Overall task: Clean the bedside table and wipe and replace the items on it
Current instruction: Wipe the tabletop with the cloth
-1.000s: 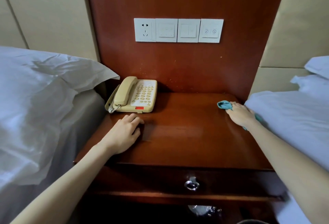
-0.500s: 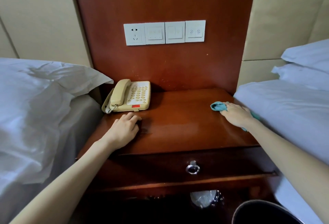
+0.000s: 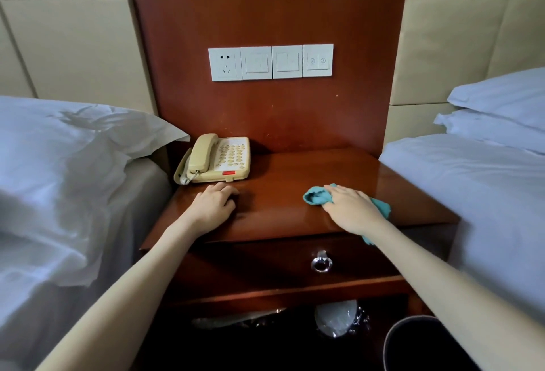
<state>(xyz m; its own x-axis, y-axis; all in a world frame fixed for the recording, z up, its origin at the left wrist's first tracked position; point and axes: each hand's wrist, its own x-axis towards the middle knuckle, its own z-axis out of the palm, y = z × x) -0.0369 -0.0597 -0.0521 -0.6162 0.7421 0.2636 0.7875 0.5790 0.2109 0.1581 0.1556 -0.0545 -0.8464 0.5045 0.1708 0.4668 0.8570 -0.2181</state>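
While right hand (image 3: 351,208) presses cloth (image 3: 317,197) wiping counter (image 3: 280,182), left hand (image 3: 213,205) rests empty, loosely curled; next: lift phone (image 3: 216,158), wipe beneath.

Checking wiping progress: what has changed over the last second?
The right hand slid the teal cloth leftward from the table's right edge toward the middle, keeping its grip. The left hand stayed flat by the telephone, which hasn't moved.
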